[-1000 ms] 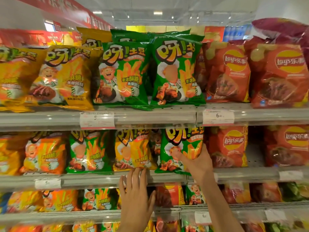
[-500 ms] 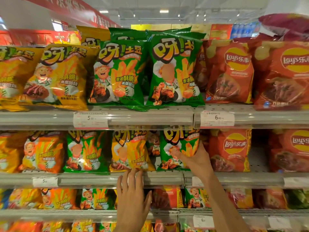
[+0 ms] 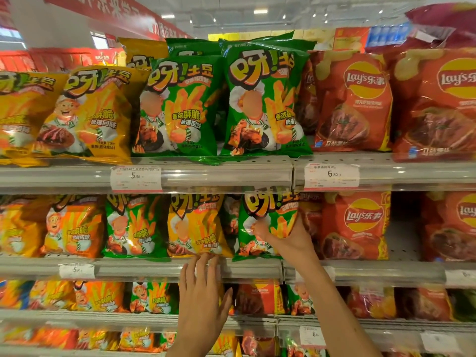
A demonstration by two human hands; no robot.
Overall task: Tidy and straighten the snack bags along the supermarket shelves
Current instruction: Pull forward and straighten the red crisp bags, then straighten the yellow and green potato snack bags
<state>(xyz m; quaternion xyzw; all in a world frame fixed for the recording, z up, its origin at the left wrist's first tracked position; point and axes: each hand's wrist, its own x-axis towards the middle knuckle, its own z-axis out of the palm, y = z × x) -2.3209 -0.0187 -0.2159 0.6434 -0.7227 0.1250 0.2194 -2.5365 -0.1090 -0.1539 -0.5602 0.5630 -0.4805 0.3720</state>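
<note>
Green snack bag point(image 3: 268, 222) on the second shelf point(image 3: 144, 266) from the top, standing upright near the shelf's right end, just left of a red Lay's bag point(image 3: 358, 225) and right of a yellow bag point(image 3: 195, 225) with the same cartoon chef. Glossy green foil, big orange-and-white characters across the top edge partly hidden under the price rail point(image 3: 226, 176) above, orange fries and a chef figure printed down the front, lower corner jutting slightly over the shelf lip. Held by the right hand point(image 3: 286, 235): thumb laid across the bag's front, palm and remaining fingers wrapped around its right edge, so grasping the bag from the side. Left hand point(image 3: 203, 287) lower and to the left, back of the hand toward the camera, fingers straight and slightly spread, tips touching the bottom edge of the yellow bag and the front rail of the same shelf; released, holding nothing. Further left along that shelf, another green bag point(image 3: 134, 225) and an orange bag point(image 3: 74, 228), both upright and leaning a little. On the top shelf, two larger green bags point(image 3: 180, 106) side by side in the centre, yellow ones to the left, red Lay's bags to the right. White price tags point(image 3: 331, 176) clipped on the rail, reading 5.90 and 6.80. Lower shelves blurred, packed with mixed orange, green and red bags.
</note>
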